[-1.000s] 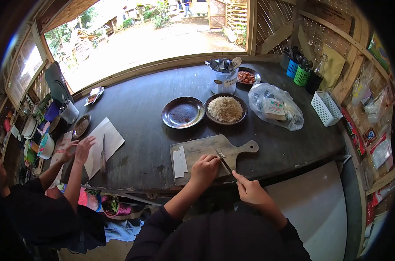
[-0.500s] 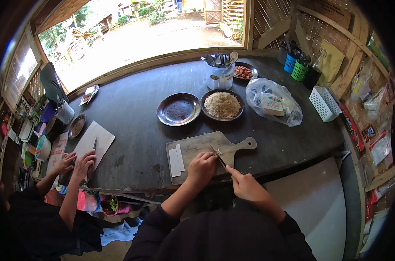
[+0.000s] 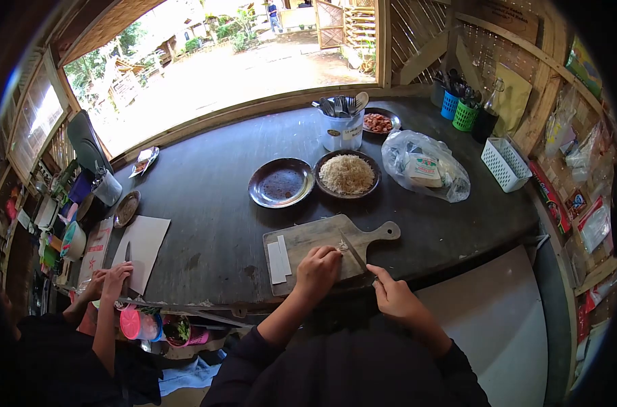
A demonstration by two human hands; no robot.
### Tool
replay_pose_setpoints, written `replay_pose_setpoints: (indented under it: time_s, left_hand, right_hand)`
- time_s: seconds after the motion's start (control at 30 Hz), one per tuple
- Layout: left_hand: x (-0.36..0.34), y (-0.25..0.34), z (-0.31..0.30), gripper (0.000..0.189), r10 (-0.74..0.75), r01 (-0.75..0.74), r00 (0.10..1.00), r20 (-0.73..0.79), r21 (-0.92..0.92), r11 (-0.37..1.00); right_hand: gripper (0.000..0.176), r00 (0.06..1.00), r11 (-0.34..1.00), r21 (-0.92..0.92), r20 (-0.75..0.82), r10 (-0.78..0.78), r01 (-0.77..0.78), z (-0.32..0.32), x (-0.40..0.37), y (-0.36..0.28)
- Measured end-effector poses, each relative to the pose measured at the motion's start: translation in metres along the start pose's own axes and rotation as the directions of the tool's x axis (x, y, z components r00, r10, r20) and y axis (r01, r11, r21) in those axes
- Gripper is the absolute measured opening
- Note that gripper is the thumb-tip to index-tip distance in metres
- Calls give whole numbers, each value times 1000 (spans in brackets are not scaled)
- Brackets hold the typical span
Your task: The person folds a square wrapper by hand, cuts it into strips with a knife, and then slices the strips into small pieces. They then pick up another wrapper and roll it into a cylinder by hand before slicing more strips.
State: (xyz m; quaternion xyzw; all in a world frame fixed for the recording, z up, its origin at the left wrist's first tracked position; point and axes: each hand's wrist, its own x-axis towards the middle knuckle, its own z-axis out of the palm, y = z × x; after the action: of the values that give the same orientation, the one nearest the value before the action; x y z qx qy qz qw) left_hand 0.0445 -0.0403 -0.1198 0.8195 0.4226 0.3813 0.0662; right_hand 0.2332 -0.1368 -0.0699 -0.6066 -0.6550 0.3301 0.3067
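Note:
A wooden cutting board (image 3: 302, 239) with a handle lies at the table's front edge. My left hand (image 3: 316, 273) rests on it with fingers curled; whatever they press is hidden. My right hand (image 3: 395, 296) grips a knife (image 3: 353, 252), its blade slanting over the board just right of my left fingertips. A few thin pale shreds (image 3: 342, 244) lie beside the blade. On the board's left side sit flat white strips (image 3: 278, 260). Behind the board stand a dark plate (image 3: 281, 182) with a stained surface and a dish heaped with pale shreds (image 3: 347, 173).
To the left, a co-worker's hands (image 3: 111, 279) are at a sheet of paper (image 3: 147, 247) with a knife on it. A cutlery tub (image 3: 341, 131), a plate of reddish pieces (image 3: 378, 122), a plastic bag (image 3: 427, 166) and a white basket (image 3: 505, 166) stand farther back.
My right hand has shifted right and down slightly, taking the knife away from my left fingers. The co-worker's hands and paper have moved towards the table's front edge.

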Motion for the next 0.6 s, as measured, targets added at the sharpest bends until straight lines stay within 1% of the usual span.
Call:
replay_pose_setpoints:
  time_s: [0.03,0.07,0.13,0.17,0.23,0.37,0.47,0.53,0.6]
  left_hand:
    - [0,0,0,9,-3,3,1000,5,0,1000]
    - [-1,0,0,9,-3,3,1000,7,1,1000]
    - [-1,0,0,10,-8,8,1000,11,6,1000]
    - [-1,0,0,10,-8,8,1000,12,7,1000]
    - [-1,0,-1,10,-7,7,1000,-1,4,1000]
    - [-2,-2,0,11,-12,12,1000,9,6,1000]
    - [-2,-3,1,12,-7,7,1000,12,22,1000]
    - [-2,-3,2,12,-4,4,1000,14,27,1000]
    - [-1,-3,2,12,-7,6,1000,21,28,1000]
  right_hand:
    - [41,999,999,14,18,35,-35,0,0,-3]
    - [41,999,999,16,18,36,-36,1,0,-3]
    - [41,999,999,2,26,-45,45,5,0,-2]
    - [41,999,999,4,26,-44,44,5,0,-4]
    - [37,997,1000,11,77,-5,4,4,1,-9]
    - [37,997,1000,24,71,-21,19,6,1,-5]
    - [36,997,999,-6,58,-45,45,8,1,-3]
    - [36,997,993,-105,67,-47,53,11,1,-2]
    - [36,997,995,-93,69,-41,47,10,1,-5]
